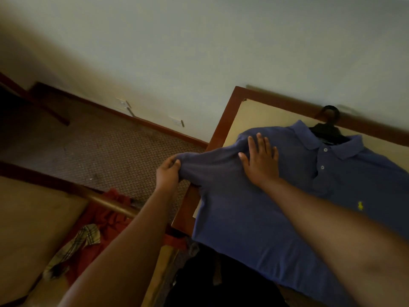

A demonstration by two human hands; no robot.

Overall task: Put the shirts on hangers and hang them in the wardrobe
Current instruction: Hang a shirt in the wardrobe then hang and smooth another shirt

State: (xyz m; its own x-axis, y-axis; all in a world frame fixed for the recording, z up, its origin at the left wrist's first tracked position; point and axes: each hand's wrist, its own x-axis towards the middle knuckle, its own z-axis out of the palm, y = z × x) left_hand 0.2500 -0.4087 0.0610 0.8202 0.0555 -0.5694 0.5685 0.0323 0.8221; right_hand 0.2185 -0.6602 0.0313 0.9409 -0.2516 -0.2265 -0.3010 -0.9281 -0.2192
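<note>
Table (247, 111) under blue shirt (254, 218); left grip (168, 173) pinching sleeve, right grip (261, 162) flat, open.

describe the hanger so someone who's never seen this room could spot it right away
Find the wood-framed table against the pale wall, with a blue polo shirt spread across it. Follow the shirt up to its collar: the hanger pokes out of the neck opening, its hook lying toward the table's far edge. It is the only black plastic thing there, dark against the blue cloth and the cream tabletop.

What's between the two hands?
In the head view, only the blue shirt's sleeve stretches between the left hand, pinching its end, and the right hand, pressing flat.
</note>
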